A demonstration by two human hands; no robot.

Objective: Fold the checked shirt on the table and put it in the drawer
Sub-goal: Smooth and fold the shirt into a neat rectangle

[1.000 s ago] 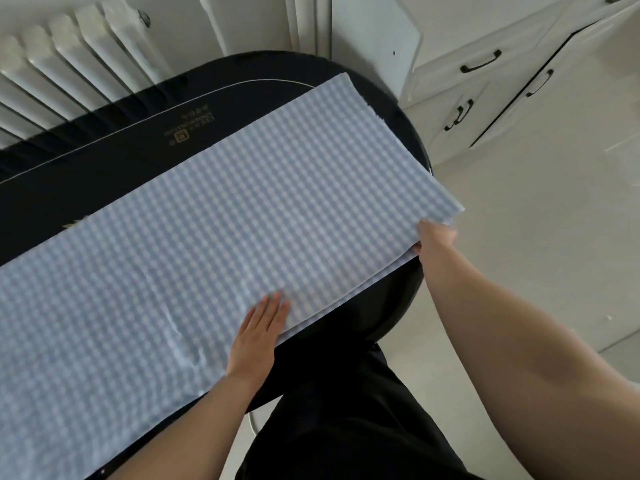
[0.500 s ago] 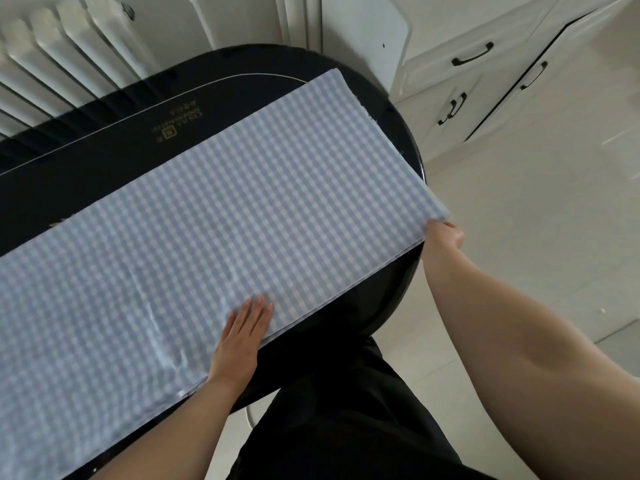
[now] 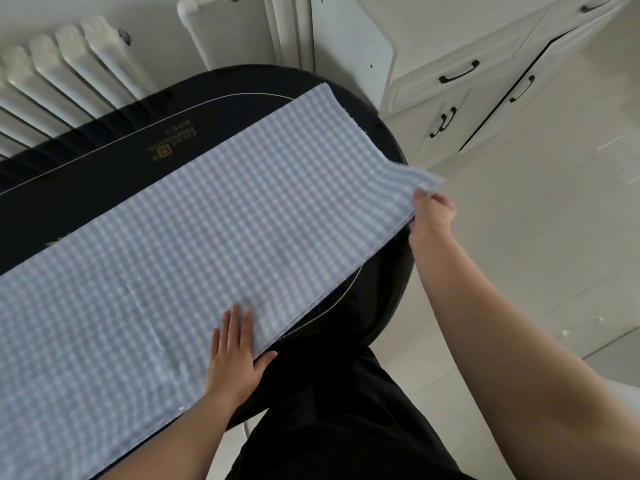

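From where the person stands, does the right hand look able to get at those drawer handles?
Probably not without a step. The right hand grips the checked shirt corner at the table end, with bare floor between it and the drawer handles.

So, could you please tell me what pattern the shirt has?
The shirt has a light blue-and-white check, seen in the head view.

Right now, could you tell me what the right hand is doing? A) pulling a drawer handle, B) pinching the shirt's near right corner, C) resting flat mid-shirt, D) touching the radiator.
B: the right hand pinches the checked shirt's corner, raised off the table.
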